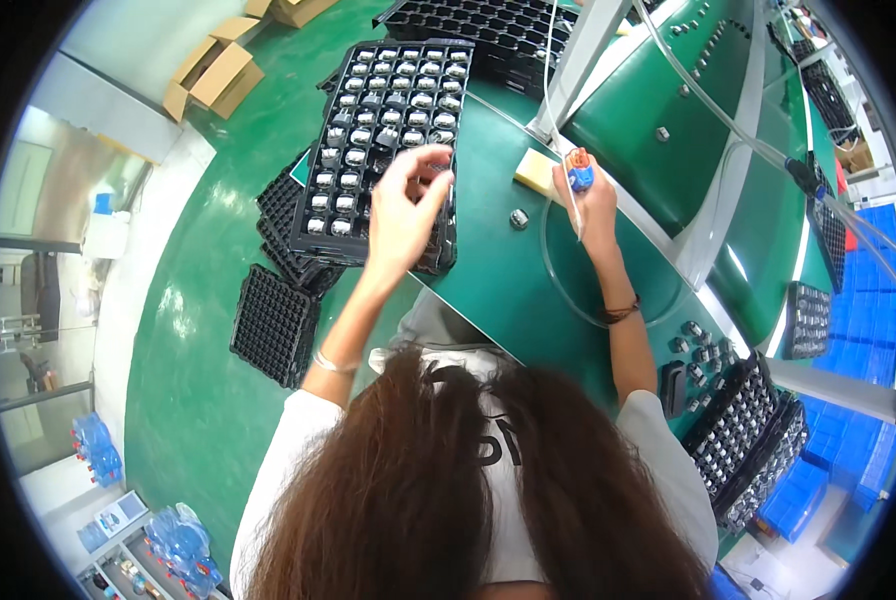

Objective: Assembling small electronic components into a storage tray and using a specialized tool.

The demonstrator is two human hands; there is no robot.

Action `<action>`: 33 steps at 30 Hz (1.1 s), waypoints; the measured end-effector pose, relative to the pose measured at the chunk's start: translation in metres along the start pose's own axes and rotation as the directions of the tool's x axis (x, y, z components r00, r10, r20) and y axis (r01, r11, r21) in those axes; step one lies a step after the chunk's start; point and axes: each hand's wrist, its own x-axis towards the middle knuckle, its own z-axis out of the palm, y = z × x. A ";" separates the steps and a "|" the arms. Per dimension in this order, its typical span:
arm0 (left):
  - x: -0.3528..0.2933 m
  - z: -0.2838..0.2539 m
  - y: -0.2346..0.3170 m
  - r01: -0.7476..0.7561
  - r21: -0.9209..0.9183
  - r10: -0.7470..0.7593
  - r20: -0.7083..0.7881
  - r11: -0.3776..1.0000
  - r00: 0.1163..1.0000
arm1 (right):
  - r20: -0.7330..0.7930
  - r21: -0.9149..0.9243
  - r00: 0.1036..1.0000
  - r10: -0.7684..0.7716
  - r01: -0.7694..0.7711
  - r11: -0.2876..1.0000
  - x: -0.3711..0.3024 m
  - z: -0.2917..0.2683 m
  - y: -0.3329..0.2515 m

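My left hand is over the right side of a black tray filled with small silvery metal parts. Its fingers are curved, with a gap between thumb and forefinger, and I see nothing between them. In my right hand is a small blue-and-orange hand tool with a thin pale tube or tip running along it; its exact kind is unclear. Just left of that hand lies a pale yellow sponge-like block. A single silvery metal part sits on the green table between my hands.
Empty-looking black trays are stacked at the left, beyond the table edge. Loose metal parts and another filled tray lie by my right elbow. A metal post and a green conveyor belt stand at the far right.
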 end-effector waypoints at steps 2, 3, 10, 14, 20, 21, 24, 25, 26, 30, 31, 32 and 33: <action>0.028 -0.011 0.001 -0.145 0.340 0.145 0.027 0.929 0.989 | 0.041 -0.049 0.999 0.001 0.001 0.999 -0.001 -0.001 0.012; 0.042 -0.013 -0.005 -0.274 0.503 0.271 0.081 0.820 0.959 | 0.018 0.008 1.000 -0.008 0.008 1.000 -0.004 -0.001 0.017; 0.084 -0.025 -0.032 -0.464 0.558 0.312 0.350 0.688 0.884 | 0.198 0.135 0.973 0.120 -0.149 0.980 -0.029 -0.047 0.028; 0.079 -0.025 -0.015 -0.212 0.472 0.099 0.252 0.856 0.963 | 0.229 0.160 0.943 0.242 -0.281 0.946 -0.030 -0.053 0.029; 0.039 0.006 0.016 0.339 -0.447 -0.184 0.355 0.828 0.917 | -0.008 0.066 0.998 -0.067 0.067 0.996 -0.004 -0.007 0.011; 0.029 0.013 0.015 0.373 -0.457 -0.181 0.410 0.807 0.894 | 0.109 0.098 0.993 0.048 -0.059 0.993 0.003 -0.003 0.013; -0.005 0.038 0.021 0.584 -0.516 -0.246 0.581 0.627 0.776 | -0.074 0.112 0.996 -0.056 0.064 0.992 0.023 0.004 0.062; -0.015 0.042 0.020 0.632 -0.522 -0.255 0.619 0.574 0.743 | -0.110 0.129 0.994 -0.007 0.022 0.991 0.034 -0.003 0.070; -0.025 0.045 0.017 0.674 -0.528 -0.263 0.652 0.516 0.712 | -0.139 0.148 0.990 0.038 -0.017 0.989 0.045 -0.012 0.077; -0.044 0.062 0.004 0.720 -0.548 -0.255 0.690 0.426 0.677 | -0.406 -0.173 0.912 -0.059 -0.013 0.985 0.085 -0.058 0.131; -0.044 0.067 0.003 0.734 -0.542 -0.244 0.710 0.409 0.661 | -0.418 -0.252 0.908 -0.033 -0.081 0.964 0.089 -0.066 0.153; -0.045 0.068 0.003 0.743 -0.541 -0.239 0.720 0.394 0.651 | -0.424 -0.322 0.905 -0.009 -0.142 0.936 0.093 -0.067 0.160; -0.045 0.071 0.003 0.741 -0.545 -0.237 0.719 0.392 0.654 | -0.422 -0.324 0.907 -0.012 -0.138 0.936 0.094 -0.068 0.167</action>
